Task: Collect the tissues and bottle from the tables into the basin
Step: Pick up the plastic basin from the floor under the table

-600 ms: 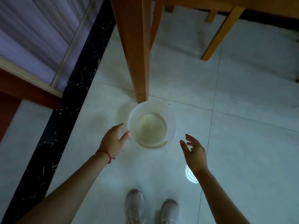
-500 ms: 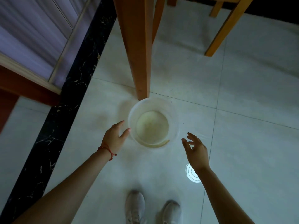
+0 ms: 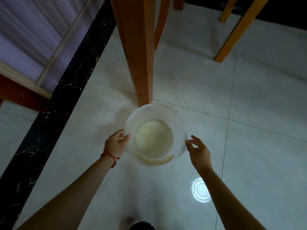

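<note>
A translucent white plastic basin (image 3: 178,123) stands on the tiled floor, right against the foot of a wooden table leg (image 3: 138,52). It holds nothing but a yellowish stain along its bottom edge. My left hand (image 3: 116,144), with a red string at the wrist, has its fingers spread and its thumb touching the basin's left rim. My right hand (image 3: 198,150) is spread at the basin's right rim, fingertips at or just short of it. No tissues or bottle are in view.
More wooden legs (image 3: 232,34) stand at the back right. A black marble strip (image 3: 54,110) runs along the left beside a wood-framed panel (image 3: 31,39). A round light reflection (image 3: 200,190) shines on the floor under my right forearm.
Both hands have moved forward to the basin's sides; the left thumb now touches the rim. The view has come closer to the floor and basin.
</note>
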{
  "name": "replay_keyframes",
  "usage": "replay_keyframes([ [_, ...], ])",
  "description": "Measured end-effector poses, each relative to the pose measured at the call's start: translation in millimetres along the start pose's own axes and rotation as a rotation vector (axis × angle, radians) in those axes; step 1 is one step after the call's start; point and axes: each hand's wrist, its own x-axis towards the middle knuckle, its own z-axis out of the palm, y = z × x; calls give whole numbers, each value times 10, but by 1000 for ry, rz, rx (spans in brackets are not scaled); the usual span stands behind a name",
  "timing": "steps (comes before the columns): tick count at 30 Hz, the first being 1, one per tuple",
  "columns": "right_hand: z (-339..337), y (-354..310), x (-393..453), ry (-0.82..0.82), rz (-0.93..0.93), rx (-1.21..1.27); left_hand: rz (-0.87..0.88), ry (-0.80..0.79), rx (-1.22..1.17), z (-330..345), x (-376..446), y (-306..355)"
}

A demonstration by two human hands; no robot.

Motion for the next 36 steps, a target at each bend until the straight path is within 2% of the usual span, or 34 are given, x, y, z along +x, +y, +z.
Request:
replay_keyframes([
  [9,2,72,43,11,-55,-38,-18,10,-195,20,4,-80],
  [17,-294,-42,-473,3,-56,7,-42,-24,-295,-214,-459,13],
  [26,-885,-611,-1399,-26,-33,65,-25,-55,-304,-824,-1316,497],
  [36,-1562,-1492,-2375,-20,-35,142,-35,-100,-423,-1694,-2260,1179],
])
